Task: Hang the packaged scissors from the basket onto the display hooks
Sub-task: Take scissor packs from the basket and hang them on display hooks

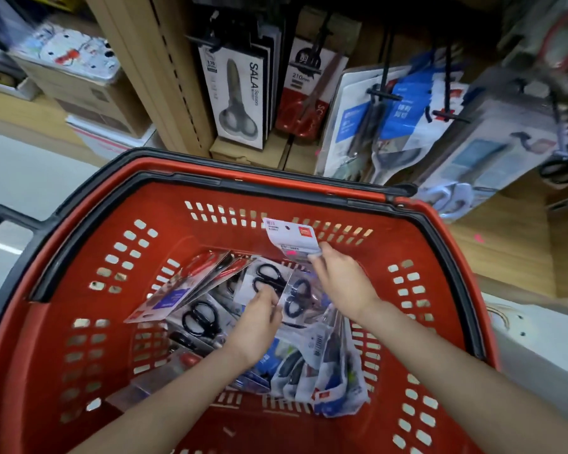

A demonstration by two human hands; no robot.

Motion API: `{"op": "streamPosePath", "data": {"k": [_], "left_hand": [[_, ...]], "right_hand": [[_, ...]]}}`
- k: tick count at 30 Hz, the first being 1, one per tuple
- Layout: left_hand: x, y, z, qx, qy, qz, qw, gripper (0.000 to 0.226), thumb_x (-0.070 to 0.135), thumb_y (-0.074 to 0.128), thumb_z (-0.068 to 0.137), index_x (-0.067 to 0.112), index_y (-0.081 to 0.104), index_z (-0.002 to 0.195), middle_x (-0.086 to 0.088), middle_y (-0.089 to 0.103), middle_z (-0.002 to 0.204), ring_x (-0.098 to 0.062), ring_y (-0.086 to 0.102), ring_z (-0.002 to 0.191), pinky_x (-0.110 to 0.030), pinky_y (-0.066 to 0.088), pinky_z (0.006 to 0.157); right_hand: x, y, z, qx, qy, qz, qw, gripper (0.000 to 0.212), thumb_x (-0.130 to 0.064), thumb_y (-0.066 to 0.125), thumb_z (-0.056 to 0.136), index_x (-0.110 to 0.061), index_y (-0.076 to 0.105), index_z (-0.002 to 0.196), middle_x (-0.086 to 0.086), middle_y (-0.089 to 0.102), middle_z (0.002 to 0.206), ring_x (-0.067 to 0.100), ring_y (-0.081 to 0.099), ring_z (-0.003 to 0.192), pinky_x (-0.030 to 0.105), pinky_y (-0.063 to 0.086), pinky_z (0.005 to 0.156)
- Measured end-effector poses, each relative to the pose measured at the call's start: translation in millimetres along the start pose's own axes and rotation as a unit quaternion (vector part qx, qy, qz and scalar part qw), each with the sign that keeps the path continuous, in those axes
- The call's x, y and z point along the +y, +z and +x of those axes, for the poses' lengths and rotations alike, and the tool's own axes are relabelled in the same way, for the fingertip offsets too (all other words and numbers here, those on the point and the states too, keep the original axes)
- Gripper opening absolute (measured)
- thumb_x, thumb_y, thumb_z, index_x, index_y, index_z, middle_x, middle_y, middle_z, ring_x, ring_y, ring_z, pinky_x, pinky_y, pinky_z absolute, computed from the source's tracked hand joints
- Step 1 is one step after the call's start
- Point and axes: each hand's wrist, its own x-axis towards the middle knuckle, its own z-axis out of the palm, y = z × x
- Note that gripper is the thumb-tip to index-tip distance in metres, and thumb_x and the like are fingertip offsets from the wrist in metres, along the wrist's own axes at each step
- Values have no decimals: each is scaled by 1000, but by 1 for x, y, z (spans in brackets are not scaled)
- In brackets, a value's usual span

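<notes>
Red basket (30,371) holds heaped scissors packs (197,317). Left hand (256,322) fingers curl on a black-handled pack (269,276). Right hand (341,283) pinches a white-carded pack (291,235) raised by the basket's far wall. Beyond, display hooks (383,93) carry hung packs.

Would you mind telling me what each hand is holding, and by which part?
The right hand pinches a scissors package just below its white header card. The left hand grips a black-handled scissors pack by its near edge.
</notes>
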Motion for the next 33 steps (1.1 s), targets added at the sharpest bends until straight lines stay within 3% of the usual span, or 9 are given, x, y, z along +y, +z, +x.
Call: {"op": "streamPosePath", "data": {"k": [6,10,14,19,21,23,26,29,33], "left_hand": [[31,2,-20,62,19,-4,998,8,11,42,98,12,38,91,7,40,69,-13,41,67,-24,34,57],[40,2,-34,46,36,-61,996,26,2,39,97,16,29,77,2,31,64,-10,24,59,-19,30,53],[40,3,-40,55,52,-61,995,23,4,41,96,14,32,77,0,35,65,-11,25,61,-21,28,52],[43,-5,-35,34,-4,23,999,21,7,44,96,18,39,79,-5,52,74,-24,48,73,-32,35,63],[48,-14,-36,11,-23,22,999,14,11,46,97,11,49,110,-12,60,109,-30,57,98,-29,39,77],[56,-24,-39,-1,-16,4,1000,46,20,51,97,7,35,138,-9,46,136,-26,50,120,-21,35,85],[72,-35,-48,8,33,-102,994,66,31,59,92,14,26,147,4,42,136,-13,41,126,-5,31,88],[81,-37,-56,-19,94,-173,980,88,46,69,81,26,18,150,14,29,151,0,29,137,-19,27,108],[90,-42,-63,-42,129,-277,951,83,26,69,82,28,18,148,9,43,142,1,48,124,-14,47,90]], "right_hand": [[-9,-34,-37,114,10,80,990,34,-27,38,101,-5,51,123,14,68,103,32,64,92,39,49,75],[-8,-54,-60,192,29,139,971,27,-24,41,100,-7,53,117,5,66,90,26,63,81,33,41,65],[-5,-67,-78,217,51,171,960,26,-21,43,100,-7,55,118,6,68,100,23,64,88,35,47,75],[-1,-62,-95,197,54,166,965,27,-22,44,99,-8,58,118,7,69,107,24,65,97,38,50,82],[-2,-58,-99,196,58,183,962,26,-21,45,99,-10,59,117,4,69,106,23,65,98,39,50,84],[-5,-55,-101,188,66,232,952,26,-19,46,99,-11,59,120,0,66,107,19,65,96,42,53,84],[-11,-52,-102,157,69,300,939,24,-21,47,98,-19,60,119,-3,67,113,14,66,97,44,56,81],[-26,-50,-100,144,53,360,920,21,-22,50,97,-24,62,113,-6,69,109,14,68,95,43,58,78],[-60,-46,-100,55,-15,400,915,28,-21,48,98,-24,59,124,-13,66,113,2,65,101,27,52,91]]}}
